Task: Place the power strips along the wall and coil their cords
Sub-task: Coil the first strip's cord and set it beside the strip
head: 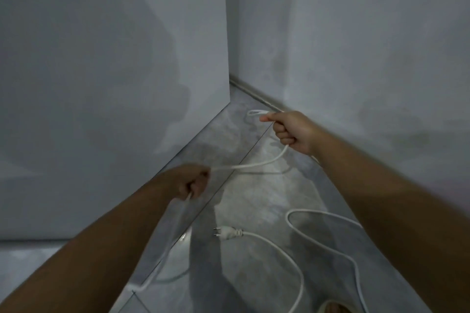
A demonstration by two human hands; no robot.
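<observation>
The right hand [292,132], in the middle right of the frame, was closed around a small loop of the white cord [256,165]; the left hand [193,181], lower centre, was closed on the same cord. No strip was visible. The loose cord and plug [227,232] lay on the floor [254,201] below, so a hard pull could probably drag the plug or tangle the loops.

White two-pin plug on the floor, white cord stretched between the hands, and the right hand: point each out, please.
white two-pin plug [227,232], head view, on its moulded body.
white cord [250,165], head view, on the span between the hands.
right hand [292,131], head view, on the closed fist.
</observation>
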